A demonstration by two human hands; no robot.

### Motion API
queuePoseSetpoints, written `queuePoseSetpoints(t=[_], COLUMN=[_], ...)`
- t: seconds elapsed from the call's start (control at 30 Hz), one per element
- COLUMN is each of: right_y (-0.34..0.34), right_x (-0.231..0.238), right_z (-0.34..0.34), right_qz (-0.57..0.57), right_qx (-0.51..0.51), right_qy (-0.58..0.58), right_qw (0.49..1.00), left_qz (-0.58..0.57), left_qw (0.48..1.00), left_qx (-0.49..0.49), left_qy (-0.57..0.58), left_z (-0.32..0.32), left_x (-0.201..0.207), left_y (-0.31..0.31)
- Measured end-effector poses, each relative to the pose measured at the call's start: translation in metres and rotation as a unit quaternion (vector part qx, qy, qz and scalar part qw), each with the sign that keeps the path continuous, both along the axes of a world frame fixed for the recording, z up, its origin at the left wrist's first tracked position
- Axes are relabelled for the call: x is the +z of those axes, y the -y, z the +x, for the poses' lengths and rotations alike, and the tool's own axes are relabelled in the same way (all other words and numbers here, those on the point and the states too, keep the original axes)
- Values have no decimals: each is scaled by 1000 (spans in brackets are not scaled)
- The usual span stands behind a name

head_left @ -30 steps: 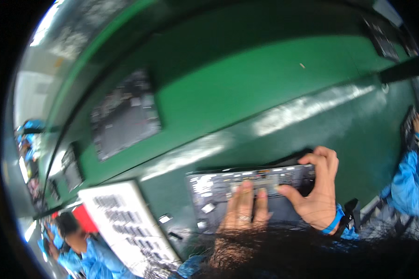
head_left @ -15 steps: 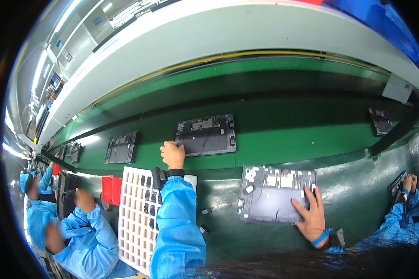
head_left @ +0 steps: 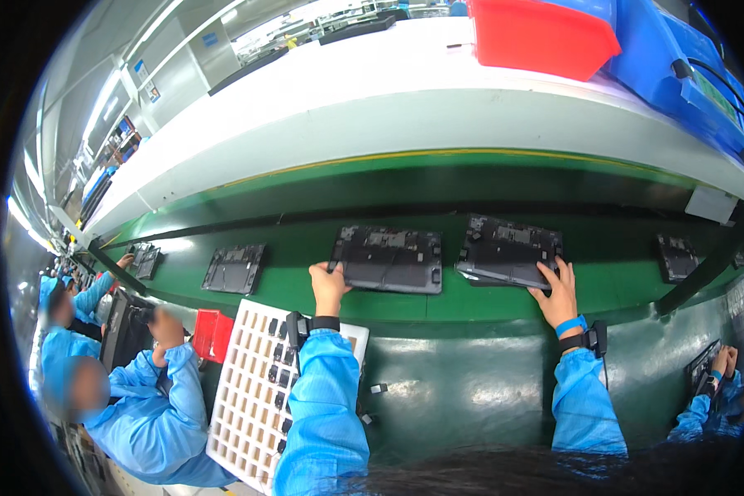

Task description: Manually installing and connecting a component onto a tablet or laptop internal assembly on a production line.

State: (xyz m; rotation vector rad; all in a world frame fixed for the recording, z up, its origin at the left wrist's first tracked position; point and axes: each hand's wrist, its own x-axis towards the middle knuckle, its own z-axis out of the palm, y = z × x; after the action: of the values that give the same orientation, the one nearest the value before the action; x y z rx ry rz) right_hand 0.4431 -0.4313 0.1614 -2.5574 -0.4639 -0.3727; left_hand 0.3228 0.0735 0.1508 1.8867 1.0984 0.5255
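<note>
My left hand (head_left: 329, 287) grips the left edge of a black laptop base (head_left: 388, 263), an open shell with parts along its far side, which lies on the green conveyor belt. At the right, my right hand (head_left: 557, 291) holds the near right corner of a second laptop base (head_left: 508, 255), thumb and fingers at its edge. This base sits slightly skewed over the belt, and a dark strip shows under its near edge. A narrow stretch of green separates the two bases. The undersides of both are hidden.
A white compartment tray (head_left: 244, 388) with small black parts lies by my left forearm. Two small pieces (head_left: 378, 388) rest on the bench (head_left: 455, 397). More bases (head_left: 234, 269) stand along the belt. A red bin (head_left: 212, 335) and co-workers (head_left: 140, 413) are at left; another person's hands (head_left: 723, 361) work at right.
My right hand has moved the second laptop base forward from the bench to the belt. The left-hand base has shifted slightly right in the picture, with my left hand still at its edge. The view has tilted up.
</note>
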Motion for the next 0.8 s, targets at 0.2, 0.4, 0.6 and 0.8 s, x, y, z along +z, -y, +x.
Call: queuePoseSetpoints(t=[0.2,0.4,0.6,0.8], right_y=[5,29,86,116], right_x=[41,78,18,17], right_z=[-88,-218,-255,-264], right_qz=[176,522,477,349], right_qx=[91,173,-27,-53], right_qy=[-33,-435,-364,-309], right_qw=[980,712,800,883], left_qz=[-212,-255,-240,231], left_qw=[948,942,945,943], left_qx=[-76,-101,-204,-233], left_qy=[224,193,85,-51], left_z=[-81,-191,-229,-235], left_x=[94,91,32,32], left_y=[50,182,261,195])
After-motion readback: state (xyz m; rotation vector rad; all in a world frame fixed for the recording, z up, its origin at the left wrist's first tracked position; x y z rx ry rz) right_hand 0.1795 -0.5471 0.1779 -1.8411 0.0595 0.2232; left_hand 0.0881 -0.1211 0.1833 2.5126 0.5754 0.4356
